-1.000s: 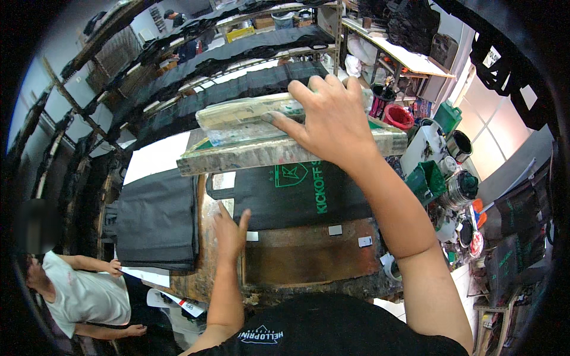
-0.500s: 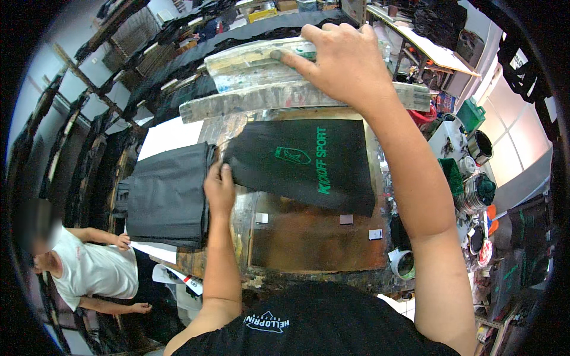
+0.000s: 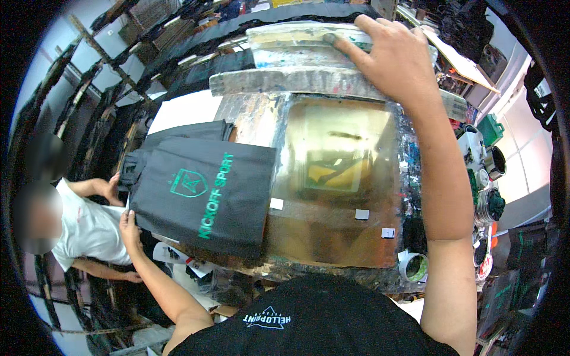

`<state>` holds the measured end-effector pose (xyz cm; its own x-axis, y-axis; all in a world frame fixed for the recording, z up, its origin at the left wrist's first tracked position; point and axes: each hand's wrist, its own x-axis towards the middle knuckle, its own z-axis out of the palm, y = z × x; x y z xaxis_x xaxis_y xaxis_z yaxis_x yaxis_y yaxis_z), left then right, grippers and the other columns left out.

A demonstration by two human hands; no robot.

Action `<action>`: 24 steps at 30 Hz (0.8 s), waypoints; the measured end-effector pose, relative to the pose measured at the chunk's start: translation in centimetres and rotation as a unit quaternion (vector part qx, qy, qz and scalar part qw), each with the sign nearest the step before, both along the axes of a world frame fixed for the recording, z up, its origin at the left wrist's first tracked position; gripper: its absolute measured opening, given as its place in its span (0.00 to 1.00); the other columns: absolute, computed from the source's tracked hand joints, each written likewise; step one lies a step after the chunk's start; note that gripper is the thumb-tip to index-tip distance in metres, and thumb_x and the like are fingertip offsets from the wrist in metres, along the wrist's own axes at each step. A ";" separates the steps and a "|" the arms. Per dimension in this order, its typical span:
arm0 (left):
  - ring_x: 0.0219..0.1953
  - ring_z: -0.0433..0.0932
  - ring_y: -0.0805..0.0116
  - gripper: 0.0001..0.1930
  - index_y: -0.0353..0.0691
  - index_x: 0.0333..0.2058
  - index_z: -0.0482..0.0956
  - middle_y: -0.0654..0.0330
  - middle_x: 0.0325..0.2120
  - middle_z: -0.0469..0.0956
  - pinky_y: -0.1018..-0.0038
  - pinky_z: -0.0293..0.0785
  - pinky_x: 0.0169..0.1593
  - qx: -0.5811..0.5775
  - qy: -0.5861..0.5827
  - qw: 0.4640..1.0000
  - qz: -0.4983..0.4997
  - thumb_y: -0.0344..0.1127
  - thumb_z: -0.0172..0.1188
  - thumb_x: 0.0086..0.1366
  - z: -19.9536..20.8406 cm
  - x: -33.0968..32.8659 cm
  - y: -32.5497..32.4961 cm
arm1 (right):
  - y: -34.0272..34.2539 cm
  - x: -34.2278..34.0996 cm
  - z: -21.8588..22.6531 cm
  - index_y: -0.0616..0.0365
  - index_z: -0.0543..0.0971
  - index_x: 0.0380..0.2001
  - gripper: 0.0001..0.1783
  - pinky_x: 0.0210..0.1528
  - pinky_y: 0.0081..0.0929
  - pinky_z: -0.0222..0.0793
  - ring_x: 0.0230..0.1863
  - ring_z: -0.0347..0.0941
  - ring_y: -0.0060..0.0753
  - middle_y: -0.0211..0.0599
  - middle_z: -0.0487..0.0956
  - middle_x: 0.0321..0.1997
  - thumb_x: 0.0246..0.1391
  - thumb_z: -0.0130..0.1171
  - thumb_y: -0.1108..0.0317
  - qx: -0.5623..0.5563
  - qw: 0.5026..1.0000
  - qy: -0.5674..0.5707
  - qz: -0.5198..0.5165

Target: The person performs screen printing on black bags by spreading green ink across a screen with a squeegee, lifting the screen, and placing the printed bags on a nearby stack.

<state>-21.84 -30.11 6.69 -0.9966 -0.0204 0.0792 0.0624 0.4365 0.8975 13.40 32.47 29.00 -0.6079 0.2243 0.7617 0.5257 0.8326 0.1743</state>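
My left hand [image 3: 130, 228] pinches the left edge of a black fabric bag [image 3: 160, 199] printed with a green crest and lettering. This bag lies print up over a pile of black bags [image 3: 187, 132] on the left of the worktable, its right edge reaching beside the brown shiny printing board [image 3: 332, 243]. At the far side, my right hand [image 3: 395, 59] is wrapped over the edge of a raised, paint-stained screen printing frame [image 3: 309, 56], thumb on the near face. A worn bar [image 3: 285, 82] runs along the frame's lower side.
A person in a white shirt [image 3: 89, 222] stands at the left, one hand [image 3: 113, 188] by the bag's edge. Small light tabs [image 3: 361, 214] sit on the board. A tape roll [image 3: 412, 266], ink tins [image 3: 490, 204] and a green container [image 3: 490, 129] line the right side. Racks fill the far left.
The printed bag has moved left off the board onto the pile, drawn by my left hand. My right hand stays on the raised frame. The person at the left has moved a hand up towards the pile.
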 end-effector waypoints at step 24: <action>0.48 0.84 0.44 0.35 0.32 0.52 0.74 0.42 0.47 0.83 0.53 0.81 0.51 -0.500 0.063 0.858 -0.094 0.60 0.69 0.62 -7.9 6.8 27.7 | -0.2 0.1 -0.6 0.56 0.82 0.48 0.32 0.55 0.53 0.68 0.50 0.80 0.54 0.50 0.84 0.44 0.64 0.53 0.36 -0.023 0.999 0.004 0.031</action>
